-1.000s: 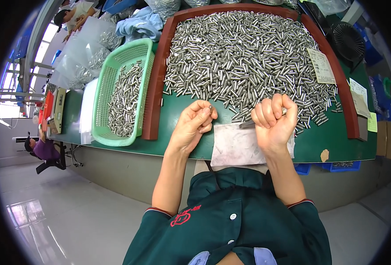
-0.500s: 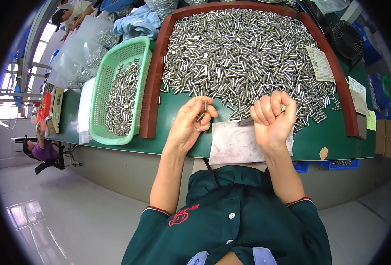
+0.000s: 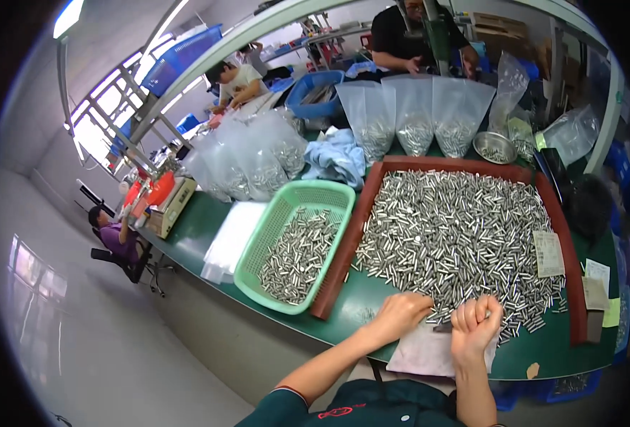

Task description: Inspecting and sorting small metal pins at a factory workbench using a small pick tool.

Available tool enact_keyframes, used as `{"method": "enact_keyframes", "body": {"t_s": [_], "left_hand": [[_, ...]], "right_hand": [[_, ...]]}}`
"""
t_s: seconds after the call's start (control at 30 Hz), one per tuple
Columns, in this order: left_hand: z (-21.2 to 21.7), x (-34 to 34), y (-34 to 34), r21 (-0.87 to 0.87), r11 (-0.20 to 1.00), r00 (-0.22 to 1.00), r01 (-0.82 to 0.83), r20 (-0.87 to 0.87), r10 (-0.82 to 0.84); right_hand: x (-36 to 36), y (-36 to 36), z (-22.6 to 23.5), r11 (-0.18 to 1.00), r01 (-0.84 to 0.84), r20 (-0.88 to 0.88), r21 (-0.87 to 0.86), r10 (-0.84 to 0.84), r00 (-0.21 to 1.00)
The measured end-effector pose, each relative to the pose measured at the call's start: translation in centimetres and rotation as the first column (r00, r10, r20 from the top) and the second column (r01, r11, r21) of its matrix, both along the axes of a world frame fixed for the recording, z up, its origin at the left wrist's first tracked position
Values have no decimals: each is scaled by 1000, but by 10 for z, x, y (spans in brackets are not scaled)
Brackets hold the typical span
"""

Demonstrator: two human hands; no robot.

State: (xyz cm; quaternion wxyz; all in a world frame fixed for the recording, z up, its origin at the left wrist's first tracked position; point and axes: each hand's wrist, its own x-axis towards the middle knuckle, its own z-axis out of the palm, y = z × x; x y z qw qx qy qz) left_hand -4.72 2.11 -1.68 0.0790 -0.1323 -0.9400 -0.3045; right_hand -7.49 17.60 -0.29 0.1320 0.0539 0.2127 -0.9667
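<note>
Green bench carries a brown-rimmed tray heaped with metal pins, kept within reach. Green basket beside it holds fewer. Right hand fisted on pins; left hand curled at the heap's edge, grip unclear.

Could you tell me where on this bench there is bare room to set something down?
Bare green table shows between the brown frame's near end and the left hand, and along the front edge below the green basket. Inside the frame, metal cylinders cover everything. The back is crowded with plastic bags. The right hand rests over a white sheet.
</note>
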Motion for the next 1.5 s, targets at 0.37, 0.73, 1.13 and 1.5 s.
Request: {"method": "enact_keyframes", "body": {"t_s": [0.37, 0.73, 1.13, 1.5], "left_hand": [[18, 2, -25, 814, 413, 840, -409, 512, -179], [-5, 25, -42, 875, 5, 833, -484, 463, -303], [-13, 27, -37, 874, 3, 845, -487, 471, -254], [-3, 21, -38, 880, 92, 858, -467, 475, -195]], "right_hand": [[-14, -8, -1, 999, -23, -52, -35, 21, 998], [-10, -8, -1, 1000, -18, -40, -14, 17, 999], [-9, -5, -5, 999, -17, -18, 32, 17, 1000], [-18, -9, -8, 998, -55, -79, 12, 56, 995]]}}
